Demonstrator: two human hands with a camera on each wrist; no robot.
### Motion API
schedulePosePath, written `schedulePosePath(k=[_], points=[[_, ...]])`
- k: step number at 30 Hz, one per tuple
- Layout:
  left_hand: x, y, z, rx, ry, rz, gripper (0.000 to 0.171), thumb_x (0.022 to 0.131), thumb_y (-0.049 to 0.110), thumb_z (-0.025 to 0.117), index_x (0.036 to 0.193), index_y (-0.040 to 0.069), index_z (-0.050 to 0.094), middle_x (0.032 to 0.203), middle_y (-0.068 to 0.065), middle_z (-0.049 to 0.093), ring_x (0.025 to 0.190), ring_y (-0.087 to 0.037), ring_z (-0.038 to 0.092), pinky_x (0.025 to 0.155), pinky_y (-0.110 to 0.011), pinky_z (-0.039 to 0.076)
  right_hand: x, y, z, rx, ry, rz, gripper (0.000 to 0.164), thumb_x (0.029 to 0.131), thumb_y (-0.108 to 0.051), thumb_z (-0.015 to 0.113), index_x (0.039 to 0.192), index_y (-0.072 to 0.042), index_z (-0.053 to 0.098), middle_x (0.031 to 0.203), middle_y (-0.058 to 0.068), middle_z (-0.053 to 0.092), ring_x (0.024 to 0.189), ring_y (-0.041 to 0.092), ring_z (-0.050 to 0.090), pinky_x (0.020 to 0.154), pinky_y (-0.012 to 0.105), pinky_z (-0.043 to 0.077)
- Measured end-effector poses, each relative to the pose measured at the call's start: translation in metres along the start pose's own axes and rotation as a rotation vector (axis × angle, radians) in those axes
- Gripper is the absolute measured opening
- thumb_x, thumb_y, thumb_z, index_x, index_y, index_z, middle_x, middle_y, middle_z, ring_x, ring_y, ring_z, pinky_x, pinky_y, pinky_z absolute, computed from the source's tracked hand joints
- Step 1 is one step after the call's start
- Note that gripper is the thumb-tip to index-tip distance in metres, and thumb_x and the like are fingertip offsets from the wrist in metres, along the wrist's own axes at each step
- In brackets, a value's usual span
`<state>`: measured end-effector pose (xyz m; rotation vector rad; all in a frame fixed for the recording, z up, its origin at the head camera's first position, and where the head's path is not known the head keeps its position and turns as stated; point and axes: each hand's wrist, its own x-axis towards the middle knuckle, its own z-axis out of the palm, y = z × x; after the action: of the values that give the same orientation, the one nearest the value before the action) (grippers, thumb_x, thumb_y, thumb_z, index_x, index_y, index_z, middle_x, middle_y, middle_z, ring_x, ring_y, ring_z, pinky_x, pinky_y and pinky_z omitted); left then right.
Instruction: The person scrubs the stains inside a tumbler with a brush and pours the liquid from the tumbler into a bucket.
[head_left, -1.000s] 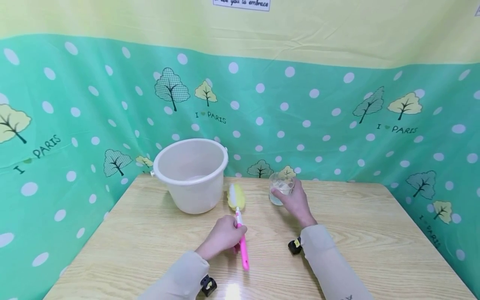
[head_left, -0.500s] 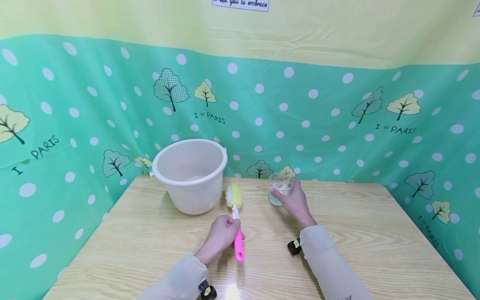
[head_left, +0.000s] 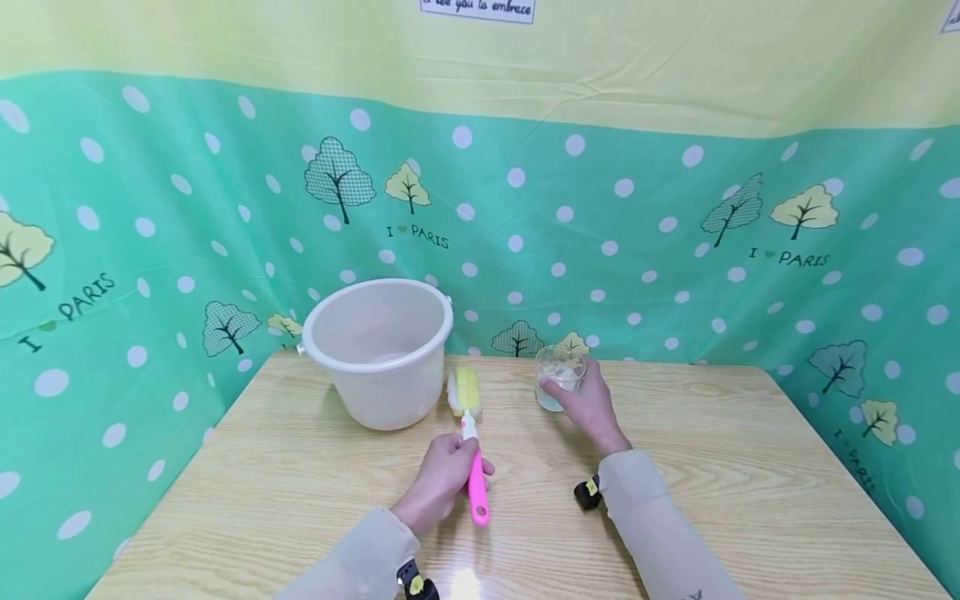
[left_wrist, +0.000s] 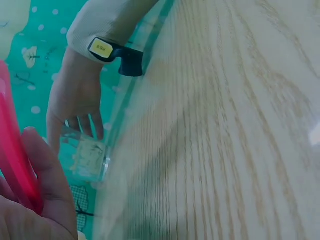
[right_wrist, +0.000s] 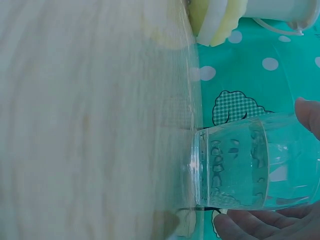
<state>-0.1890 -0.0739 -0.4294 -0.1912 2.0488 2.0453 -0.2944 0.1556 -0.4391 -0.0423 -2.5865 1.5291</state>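
My left hand (head_left: 442, 473) grips a sponge cup brush by its pink handle (head_left: 477, 492). The brush's yellow and white sponge head (head_left: 465, 392) points away from me, just right of the bucket. In the left wrist view the thumb (left_wrist: 47, 172) lies along the pink handle (left_wrist: 15, 155). My right hand (head_left: 590, 404) holds a clear drinking glass (head_left: 550, 392) around its side, thumb on the near left. Seen from the right wrist, the glass (right_wrist: 232, 167) stands upright on the table with water in its lower part.
A white plastic bucket (head_left: 390, 392) stands at the back left, close to the sponge head. The wooden table (head_left: 712, 475) ends at a green and yellow patterned cloth (head_left: 637, 225), which hangs behind it and at both sides.
The brush has turned in my left hand, so its sponge shows more yellow on top. Its head and handle end have shifted slightly left. The right hand and glass stay put.
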Motion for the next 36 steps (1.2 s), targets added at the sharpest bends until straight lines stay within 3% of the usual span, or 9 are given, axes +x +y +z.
schedulePosePath(k=[7,15,27,36], points=[[-0.005,0.002,0.005,0.039,0.005,0.021,0.023,0.100,0.014,0.039,0.098,-0.007,0.047,0.079,-0.016,0.063,0.057,-0.017,0.059,0.050,-0.028,0.054,0.000,0.000,0.000,-0.003,0.011,-0.004,0.093,0.080,-0.045,0.074,0.145,-0.001,0.023,0.134,0.020,0.045,0.122,0.036,0.046,0.103,0.051,0.038],[-0.007,0.003,0.008,0.101,-0.044,0.068,0.027,0.100,0.014,0.039,0.102,-0.011,0.049,0.076,-0.014,0.063,0.054,-0.014,0.055,0.045,-0.023,0.048,-0.001,-0.001,0.000,-0.002,0.017,-0.004,0.091,0.080,-0.042,0.074,0.145,-0.002,0.024,0.134,0.019,0.046,0.122,0.036,0.046,0.103,0.051,0.038],[-0.012,0.008,0.016,0.064,-0.161,0.057,0.027,0.102,0.015,0.036,0.108,-0.010,0.046,0.083,-0.015,0.062,0.053,-0.014,0.054,0.044,-0.023,0.047,-0.001,-0.001,0.000,0.002,0.008,-0.006,0.096,0.079,-0.047,0.074,0.146,-0.002,0.023,0.137,0.021,0.043,0.124,0.037,0.044,0.105,0.052,0.035],[-0.012,0.011,0.018,0.085,-0.179,0.084,0.022,0.103,0.015,0.036,0.112,-0.004,0.043,0.085,-0.014,0.061,0.050,-0.012,0.050,0.039,-0.021,0.043,-0.001,-0.001,0.000,0.013,0.010,-0.014,0.094,0.079,-0.044,0.075,0.145,-0.002,0.023,0.136,0.020,0.044,0.124,0.036,0.044,0.105,0.050,0.035]])
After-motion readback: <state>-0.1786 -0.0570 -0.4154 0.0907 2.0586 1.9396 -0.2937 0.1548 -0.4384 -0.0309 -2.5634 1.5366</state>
